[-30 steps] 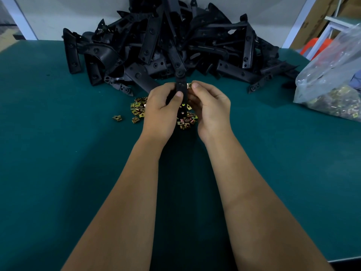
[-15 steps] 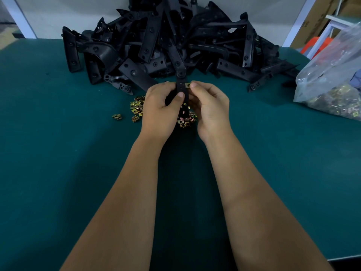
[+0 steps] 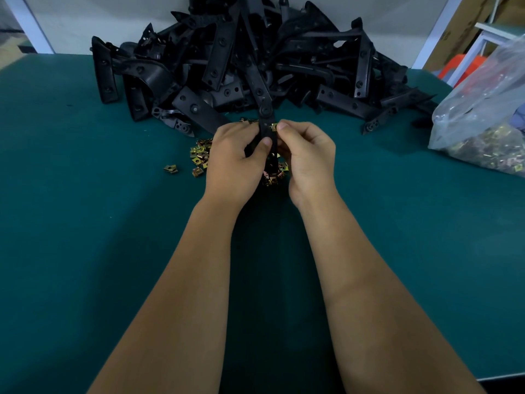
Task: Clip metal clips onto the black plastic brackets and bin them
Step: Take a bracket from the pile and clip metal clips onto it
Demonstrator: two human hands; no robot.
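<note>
Holding a black bracket (image 3: 268,132) upright above the counter (image 3: 85,223), left hand (image 3: 235,160) wrapped round it; right hand (image 3: 306,155) pinches a metal clip (image 3: 274,127) against its edge (no legible markings).

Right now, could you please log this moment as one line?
left hand: holds bracket | right hand: pinches clip at bracket edge | binned: no

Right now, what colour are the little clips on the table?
Brassy gold clips on the green table, head view.

Single head-worn wide-angle view, facing forward and down over green worktop (image 3: 85,237); forearms close below, bracket pile (image 3: 255,61) at far edge.
</note>
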